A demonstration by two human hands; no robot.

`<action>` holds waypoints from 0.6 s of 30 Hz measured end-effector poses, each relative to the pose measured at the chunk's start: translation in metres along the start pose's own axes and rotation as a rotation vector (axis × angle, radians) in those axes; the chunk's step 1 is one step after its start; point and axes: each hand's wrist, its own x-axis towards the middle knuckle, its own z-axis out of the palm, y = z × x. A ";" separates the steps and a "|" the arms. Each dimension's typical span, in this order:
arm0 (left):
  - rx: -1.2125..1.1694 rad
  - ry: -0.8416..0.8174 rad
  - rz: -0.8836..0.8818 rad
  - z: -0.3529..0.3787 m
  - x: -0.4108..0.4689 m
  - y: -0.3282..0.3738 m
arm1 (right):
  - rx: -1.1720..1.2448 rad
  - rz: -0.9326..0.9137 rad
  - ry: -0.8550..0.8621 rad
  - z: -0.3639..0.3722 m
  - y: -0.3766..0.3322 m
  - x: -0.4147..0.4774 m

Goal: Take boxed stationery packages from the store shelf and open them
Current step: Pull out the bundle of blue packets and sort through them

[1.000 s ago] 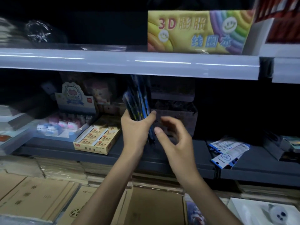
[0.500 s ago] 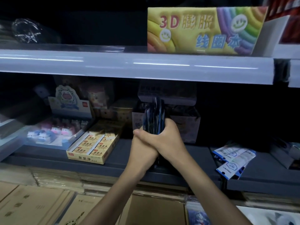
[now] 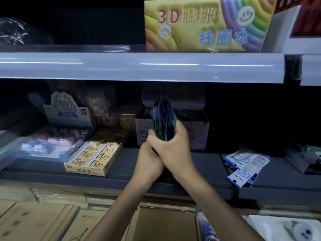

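Dark blue glossy packets (image 3: 164, 122), gathered into one upright bundle, are being held in front of the middle shelf, clear of its dark grey shelf board (image 3: 121, 173). The right hand (image 3: 172, 150) is wrapping round the bundle's lower half, thumb lying on the right side and fingers curling across the front to the left edge. The left hand (image 3: 150, 162) is sitting directly beneath and partly under the right one, clasping the bundle's bottom end; most of its fingers are being covered by the right hand. The top of the bundle is overlapping a pale cardboard display box (image 3: 196, 134) standing behind it on the shelf.

A yellow open carton of boxed erasers (image 3: 93, 159) is lying to the left of the hands on the same shelf, with a tray of small cow-shaped figures (image 3: 45, 145) further left. Blue-and-white flat sachets (image 3: 243, 164) are lying fanned out to the right, well apart from the hands. A rainbow-printed box marked "3D" (image 3: 191, 26) is standing on the white-edged upper shelf (image 3: 139, 66). Brown kraft-paper notebooks (image 3: 34, 221) are lying stacked below.
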 end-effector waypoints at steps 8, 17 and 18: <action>0.053 -0.022 -0.060 0.009 0.007 -0.019 | -0.079 0.083 0.010 -0.003 0.012 0.003; 0.204 -0.034 -0.121 0.010 -0.001 -0.024 | -0.016 0.145 -0.004 -0.003 0.023 -0.005; 0.231 -0.043 -0.120 0.010 -0.002 -0.023 | -0.008 0.158 -0.002 -0.003 0.025 -0.006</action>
